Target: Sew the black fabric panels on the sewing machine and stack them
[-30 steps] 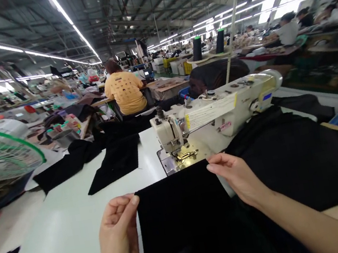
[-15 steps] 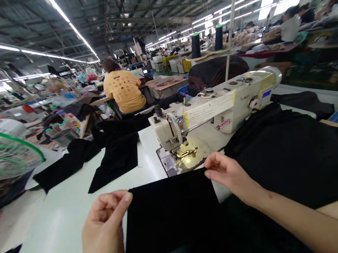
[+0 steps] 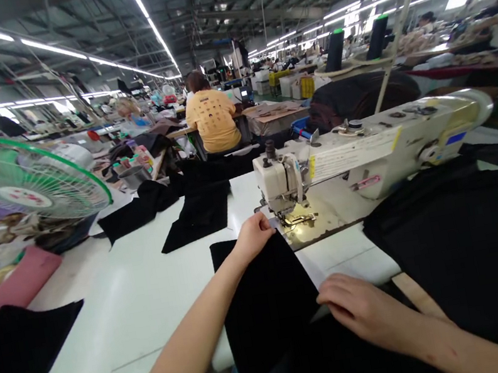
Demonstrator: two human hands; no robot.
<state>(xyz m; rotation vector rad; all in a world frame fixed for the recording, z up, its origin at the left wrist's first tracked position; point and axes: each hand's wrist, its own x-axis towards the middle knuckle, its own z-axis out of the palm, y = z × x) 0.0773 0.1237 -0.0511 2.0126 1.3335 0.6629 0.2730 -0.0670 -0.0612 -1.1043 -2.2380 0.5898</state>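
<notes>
The left hand point(image 3: 252, 237) sits on the top edge of a black cloth panel point(image 3: 264, 305), its fingertips out of sight, so I cannot tell whether that grip is clamped or only pressing. The right hand point(image 3: 360, 308) lies curved against the panel's lower right edge, with no clear pinch. The panel lies on the white bench point(image 3: 123, 322) at 7 o'clock from the presser foot point(image 3: 297, 218) of the sewing machine point(image 3: 306, 183), its lower tip hanging past the bench edge. Light, even pressure from both hands looks best for keeping the cloth flat and its edges straight, clear of the black fabric heap point(image 3: 470, 251) at 3 o'clock.
</notes>
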